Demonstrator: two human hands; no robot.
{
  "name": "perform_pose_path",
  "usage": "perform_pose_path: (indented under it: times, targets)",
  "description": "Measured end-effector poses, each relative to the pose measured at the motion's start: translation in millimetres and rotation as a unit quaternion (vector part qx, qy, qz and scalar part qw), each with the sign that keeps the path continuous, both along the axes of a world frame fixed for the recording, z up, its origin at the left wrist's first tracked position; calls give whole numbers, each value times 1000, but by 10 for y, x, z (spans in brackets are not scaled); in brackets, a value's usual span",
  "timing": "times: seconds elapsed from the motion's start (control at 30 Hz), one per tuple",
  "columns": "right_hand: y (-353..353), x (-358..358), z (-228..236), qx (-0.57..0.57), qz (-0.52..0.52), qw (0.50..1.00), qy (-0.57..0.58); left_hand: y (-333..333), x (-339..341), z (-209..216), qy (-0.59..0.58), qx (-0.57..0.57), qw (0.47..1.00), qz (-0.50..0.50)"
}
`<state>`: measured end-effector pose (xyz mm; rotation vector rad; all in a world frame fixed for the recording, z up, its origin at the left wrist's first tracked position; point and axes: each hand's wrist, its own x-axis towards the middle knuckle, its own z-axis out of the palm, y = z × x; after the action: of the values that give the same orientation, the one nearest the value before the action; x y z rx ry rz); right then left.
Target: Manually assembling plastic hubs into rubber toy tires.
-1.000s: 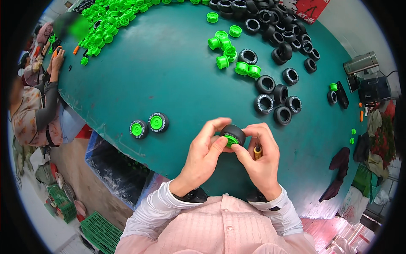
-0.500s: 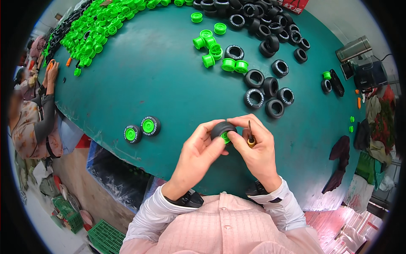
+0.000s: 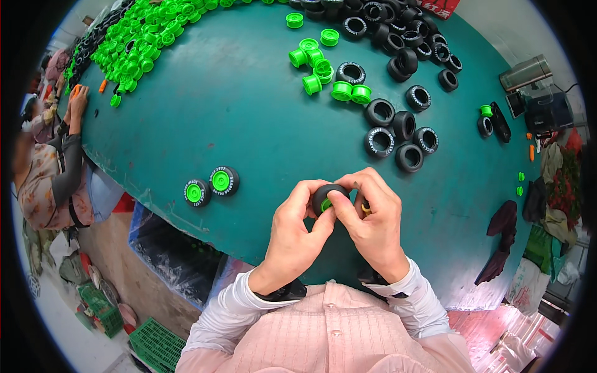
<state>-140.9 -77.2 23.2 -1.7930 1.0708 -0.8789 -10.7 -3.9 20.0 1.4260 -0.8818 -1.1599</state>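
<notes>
Between my two hands, in front of my chest, is a small black toy tire (image 3: 322, 192) with a green wheel rim (image 3: 326, 204) showing inside it. My left hand (image 3: 291, 231) grips the tire's left side, thumb low against it. My right hand (image 3: 377, 225) is closed on the right side, its thumb pressing at the edge where tire and rim meet. Tucked in the right hand's fingers is a slim tool with a yellow end (image 3: 366, 207), mostly hidden. To the left, two tires with green rims inside, a smaller wheel (image 3: 196, 193) and another wheel (image 3: 222, 180), rest side by side on the table.
On the green table (image 3: 249, 105) lie loose green rims (image 3: 341, 91) and loose black tires (image 3: 409, 158), with a tire pile (image 3: 398, 37) behind. A large green rim heap (image 3: 134, 56) fills the far left. A co-worker (image 3: 56, 174) sits left; a metal flask (image 3: 525, 73) stands right.
The tire in my hands has tilted, and my right thumb has moved up onto its edge. The tool's thin shaft, upright before, is now hidden by my right hand.
</notes>
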Motion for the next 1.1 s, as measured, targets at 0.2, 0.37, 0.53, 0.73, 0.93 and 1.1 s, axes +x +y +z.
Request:
perform_pose_path:
  times: [0.2, 0.37, 0.53, 0.73, 0.93, 1.1]
  targets:
    - [-41, -47, -8, 55, 5, 998, -25, -15, 8, -26, 132, 8, 991, 13]
    - [-74, -116, 19, 110, 29, 993, 8, 4, 35, -44, 205, 24, 978, 30]
    - [-11, -130, 50, 108, 20, 994, -14, 12, -3, -25, 169, 11, 985, 29]
    - [-42, -199, -4, 215, 29, 973, -79, 13, 22, -23, 221, 16, 975, 20]
    - [27, -159, 7, 87, 12, 995, -44, -9, -32, -18, 199, 0, 980, 30]
    - [-24, -221, -40, 145, 31, 986, -82, -12, 14, -2, 241, 18, 970, 12]
